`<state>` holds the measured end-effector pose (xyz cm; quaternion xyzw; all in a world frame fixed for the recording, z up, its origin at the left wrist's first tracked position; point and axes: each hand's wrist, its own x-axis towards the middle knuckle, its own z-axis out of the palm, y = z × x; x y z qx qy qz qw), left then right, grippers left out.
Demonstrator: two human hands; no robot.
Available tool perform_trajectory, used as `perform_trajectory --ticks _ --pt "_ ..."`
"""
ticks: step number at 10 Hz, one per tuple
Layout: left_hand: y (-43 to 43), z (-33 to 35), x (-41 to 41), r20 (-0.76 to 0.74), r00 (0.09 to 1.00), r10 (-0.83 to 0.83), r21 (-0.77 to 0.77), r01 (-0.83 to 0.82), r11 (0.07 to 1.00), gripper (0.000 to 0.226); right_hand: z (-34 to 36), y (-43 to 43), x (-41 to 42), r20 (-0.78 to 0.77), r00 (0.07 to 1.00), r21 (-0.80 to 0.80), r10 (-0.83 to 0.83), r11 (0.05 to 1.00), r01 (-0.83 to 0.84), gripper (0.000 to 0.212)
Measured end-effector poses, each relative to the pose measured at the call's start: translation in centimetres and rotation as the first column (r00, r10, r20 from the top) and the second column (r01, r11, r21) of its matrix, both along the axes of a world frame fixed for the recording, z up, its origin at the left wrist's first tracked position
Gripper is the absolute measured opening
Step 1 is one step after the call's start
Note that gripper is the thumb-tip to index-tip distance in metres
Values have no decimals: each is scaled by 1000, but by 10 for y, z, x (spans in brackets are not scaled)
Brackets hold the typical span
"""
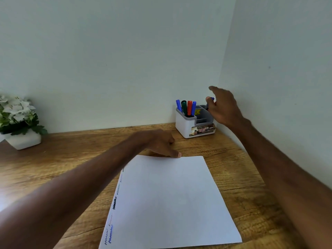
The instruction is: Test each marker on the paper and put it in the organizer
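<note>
White paper [170, 200] lies nearest on the tabletop [242, 177], the left hand [159, 142] resting one straight finger on its far edge. Beyond, the right hand [222, 106] pinches a blue-tipped marker [212, 99], roughly upright, just above the organizer [185, 126] and its right compartments; four markers [186, 107] stand in its left.

Organizer [186, 126] sits tight in the wall corner [221, 78]; four markers [186, 107] fill its left compartment, right compartments seemingly open.

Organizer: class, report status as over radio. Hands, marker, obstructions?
Right hand holds blue-capped marker above organizer. Left hand rests on paper, top edge. Four markers already in. Nothing blocking.
</note>
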<state>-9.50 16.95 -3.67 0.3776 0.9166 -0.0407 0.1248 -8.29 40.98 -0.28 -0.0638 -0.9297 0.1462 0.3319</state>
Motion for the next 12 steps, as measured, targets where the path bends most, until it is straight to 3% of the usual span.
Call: perform_trajectory --ticks 1,2,3,4,5,6,7,8,9,10,12 --pt "-4 0 -1 11 1000 16 39 -17 999 78 1 -22 21 -251 959 24 131 991 -129 31" --pt "-9 -1 2 22 999 40 88 -42 995 79 5 -54 56 -251 916 -80 312 937 -341 12" --pt "-21 -4 11 27 999 23 164 -27 986 66 9 -80 95 133 750 -371 648 734 -569 10" --pt "-30 -10 11 -39 999 -14 170 20 985 42 -8 -102 123 584 518 -285 624 756 -589 39" --pt "-36 -12 12 -80 995 52 205 -34 978 34 -35 -123 146 788 463 -107 406 830 -547 83" --pt "-45 -11 15 -132 987 93 288 -52 956 54 -50 -142 167 754 558 -58 347 881 -470 91" --pt "-66 -7 21 -182 974 135 315 -73 946 54 -59 -169 181 726 658 86 202 922 -378 91" --pt "-90 -8 29 -236 954 186 338 -99 936 47 -68 -199 191 670 742 193 30 958 -213 97" --pt "-112 -10 47 -271 940 207 405 -83 910 39 -68 -227 196 580 799 334 -159 941 -55 97" --pt "-129 -17 66 -284 928 239 538 -53 842 30 -71 -242 190 514 821 399 -248 916 27 95" --pt "-150 -16 111 -386 877 287 606 7 795 28 -58 -237 197 453 883 117 -121 990 75 76"
